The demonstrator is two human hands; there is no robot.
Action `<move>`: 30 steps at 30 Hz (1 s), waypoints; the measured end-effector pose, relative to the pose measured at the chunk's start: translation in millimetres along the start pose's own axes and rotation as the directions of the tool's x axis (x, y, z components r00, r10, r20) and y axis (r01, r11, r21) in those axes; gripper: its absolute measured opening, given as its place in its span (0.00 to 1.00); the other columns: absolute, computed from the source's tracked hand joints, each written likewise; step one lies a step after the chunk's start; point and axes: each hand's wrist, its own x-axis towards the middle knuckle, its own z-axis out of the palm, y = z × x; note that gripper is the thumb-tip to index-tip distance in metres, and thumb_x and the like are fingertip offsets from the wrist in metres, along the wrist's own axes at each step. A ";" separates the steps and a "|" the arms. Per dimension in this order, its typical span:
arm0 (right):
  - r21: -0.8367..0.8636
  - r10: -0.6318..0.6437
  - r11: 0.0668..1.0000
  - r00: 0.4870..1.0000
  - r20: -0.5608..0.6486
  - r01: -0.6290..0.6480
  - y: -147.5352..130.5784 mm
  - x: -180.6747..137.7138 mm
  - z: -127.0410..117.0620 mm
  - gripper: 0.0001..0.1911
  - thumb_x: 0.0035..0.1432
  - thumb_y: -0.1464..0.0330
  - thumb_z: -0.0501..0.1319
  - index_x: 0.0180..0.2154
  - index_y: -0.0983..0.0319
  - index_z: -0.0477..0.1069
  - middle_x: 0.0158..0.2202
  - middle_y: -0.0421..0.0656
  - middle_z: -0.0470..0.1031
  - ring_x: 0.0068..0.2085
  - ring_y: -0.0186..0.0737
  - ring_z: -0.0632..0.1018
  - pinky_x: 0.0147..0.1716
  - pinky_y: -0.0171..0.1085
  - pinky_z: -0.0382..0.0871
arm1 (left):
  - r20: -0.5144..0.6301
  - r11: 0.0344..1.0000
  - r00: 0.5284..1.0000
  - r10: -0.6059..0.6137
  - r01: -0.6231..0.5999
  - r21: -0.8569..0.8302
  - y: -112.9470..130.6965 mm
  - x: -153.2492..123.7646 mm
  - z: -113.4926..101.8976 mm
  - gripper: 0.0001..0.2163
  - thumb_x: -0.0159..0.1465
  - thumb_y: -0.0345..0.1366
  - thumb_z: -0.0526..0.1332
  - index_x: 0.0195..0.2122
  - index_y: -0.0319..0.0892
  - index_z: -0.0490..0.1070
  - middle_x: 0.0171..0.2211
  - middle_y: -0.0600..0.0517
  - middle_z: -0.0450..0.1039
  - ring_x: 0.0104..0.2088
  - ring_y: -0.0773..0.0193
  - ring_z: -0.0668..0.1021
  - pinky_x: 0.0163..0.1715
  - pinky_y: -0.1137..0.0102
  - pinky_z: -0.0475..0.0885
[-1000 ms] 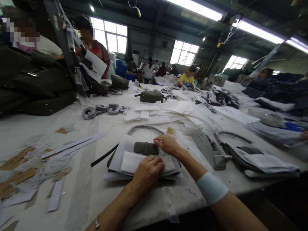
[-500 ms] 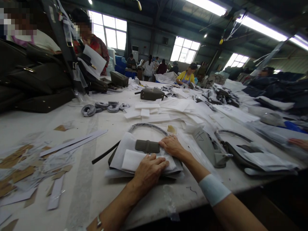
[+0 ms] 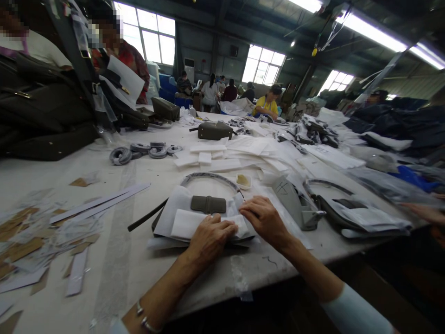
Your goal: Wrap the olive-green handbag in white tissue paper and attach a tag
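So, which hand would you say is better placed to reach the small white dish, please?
Probably the right hand: it is nearer the dish, while the left hand lies on the white sheet.

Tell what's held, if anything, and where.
Left hand rests atop the white rectangular foamlike pad, no grip visible; whether right hand pinches anything is unclear.

White light comes from the windows [image 3: 149, 21] and long lamps [image 3: 371, 36], but the roof [image 3: 257, 21] is dark. Under the table [image 3: 156, 171] is black. The sides look stretched, and faraway people [image 3: 210, 94] seem a bit blurry.
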 end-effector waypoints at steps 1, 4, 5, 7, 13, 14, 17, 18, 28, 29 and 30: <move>0.058 -0.038 0.998 0.999 0.017 0.037 -8.2 -17.2 -9.3 0.06 0.64 0.69 0.60 0.35 0.58 0.76 0.35 0.41 0.79 0.40 0.38 0.78 0.49 0.42 0.66 | -0.004 1.000 1.000 0.002 -0.002 0.001 -0.1 -0.2 0.0 0.10 0.69 0.32 0.55 0.49 0.49 0.70 0.45 0.56 0.77 0.38 0.59 0.70 0.37 0.64 0.64; 0.185 -0.148 0.976 0.975 0.163 0.117 -29.4 -69.9 -23.5 0.03 0.62 0.67 0.63 0.35 0.59 0.74 0.35 0.41 0.78 0.40 0.38 0.77 0.43 0.37 0.69 | -0.010 1.000 1.000 0.005 -0.005 -0.012 -0.2 -1.0 -0.6 0.12 0.68 0.31 0.56 0.50 0.50 0.69 0.47 0.55 0.77 0.38 0.60 0.71 0.38 0.64 0.65; 0.179 -0.165 0.976 0.963 0.211 0.127 -33.6 -85.0 -22.2 0.04 0.61 0.66 0.65 0.37 0.59 0.73 0.37 0.42 0.79 0.42 0.39 0.77 0.45 0.38 0.70 | -0.010 1.000 1.000 0.006 -0.006 -0.016 -0.2 -1.2 -1.2 0.13 0.68 0.31 0.56 0.52 0.51 0.69 0.47 0.55 0.77 0.37 0.60 0.71 0.37 0.64 0.65; 0.101 -0.179 0.983 0.939 0.295 0.155 -36.5 -108.3 -11.0 0.14 0.58 0.65 0.67 0.46 0.59 0.73 0.47 0.46 0.78 0.51 0.45 0.75 0.52 0.43 0.69 | -0.009 1.000 1.000 0.015 -0.015 -0.024 0.4 -1.2 -3.5 0.15 0.68 0.31 0.56 0.54 0.52 0.67 0.48 0.55 0.76 0.37 0.60 0.71 0.38 0.64 0.65; 0.041 -0.230 0.973 0.948 0.222 0.227 -22.1 -133.3 34.2 0.18 0.61 0.74 0.59 0.53 0.60 0.70 0.56 0.48 0.74 0.60 0.49 0.70 0.60 0.52 0.63 | -0.033 0.998 0.998 0.053 -0.054 -0.021 3.2 -0.7 -10.0 0.13 0.68 0.39 0.57 0.53 0.50 0.68 0.49 0.53 0.76 0.37 0.60 0.72 0.39 0.64 0.66; 0.074 -0.224 0.974 0.957 0.186 0.214 -20.7 -133.9 37.0 0.16 0.61 0.74 0.59 0.50 0.59 0.71 0.53 0.47 0.75 0.60 0.48 0.70 0.60 0.51 0.64 | -0.036 0.998 0.997 0.062 -0.063 -0.008 3.0 -1.2 -9.2 0.14 0.67 0.41 0.59 0.54 0.50 0.68 0.50 0.53 0.75 0.39 0.60 0.72 0.40 0.63 0.66; 0.178 -0.201 0.967 0.974 0.102 0.180 -21.7 -132.1 36.7 0.08 0.63 0.73 0.60 0.43 0.59 0.73 0.46 0.44 0.80 0.57 0.44 0.74 0.62 0.48 0.63 | -0.049 0.995 0.995 0.085 -0.082 0.053 1.2 -3.6 -4.4 0.16 0.66 0.43 0.61 0.54 0.50 0.67 0.55 0.53 0.72 0.42 0.59 0.72 0.42 0.62 0.66; 0.210 -0.193 0.963 0.977 0.094 0.171 -23.3 -130.5 34.6 0.07 0.63 0.73 0.60 0.42 0.59 0.73 0.44 0.43 0.80 0.55 0.43 0.75 0.62 0.47 0.63 | -0.055 0.993 0.994 0.092 -0.088 0.075 0.8 -4.4 -2.7 0.16 0.66 0.42 0.61 0.54 0.50 0.67 0.56 0.53 0.71 0.42 0.58 0.72 0.42 0.62 0.66; 0.395 -0.039 0.919 0.997 0.064 0.010 -42.6 -126.3 6.5 0.05 0.63 0.73 0.59 0.37 0.58 0.71 0.31 0.38 0.80 0.33 0.34 0.81 0.55 0.39 0.71 | -0.101 0.983 0.991 0.091 -0.073 0.167 7.6 -5.0 3.6 0.15 0.68 0.42 0.59 0.55 0.50 0.67 0.49 0.53 0.76 0.39 0.59 0.72 0.40 0.62 0.62; 0.396 -0.031 0.918 0.997 0.069 0.001 -45.4 -127.5 5.8 0.04 0.63 0.73 0.59 0.36 0.58 0.71 0.31 0.38 0.79 0.32 0.34 0.81 0.54 0.38 0.71 | -0.102 0.983 0.991 0.089 -0.071 0.169 8.1 -4.7 4.1 0.14 0.68 0.41 0.59 0.54 0.50 0.67 0.49 0.53 0.76 0.39 0.59 0.72 0.40 0.62 0.62; 0.396 -0.020 0.918 0.997 0.071 -0.009 -48.4 -128.4 5.4 0.05 0.63 0.73 0.59 0.36 0.58 0.71 0.30 0.38 0.79 0.31 0.33 0.80 0.53 0.37 0.72 | -0.101 0.983 0.991 0.089 -0.071 0.169 8.3 -4.5 4.6 0.14 0.68 0.41 0.59 0.54 0.50 0.67 0.49 0.53 0.76 0.39 0.59 0.72 0.39 0.62 0.62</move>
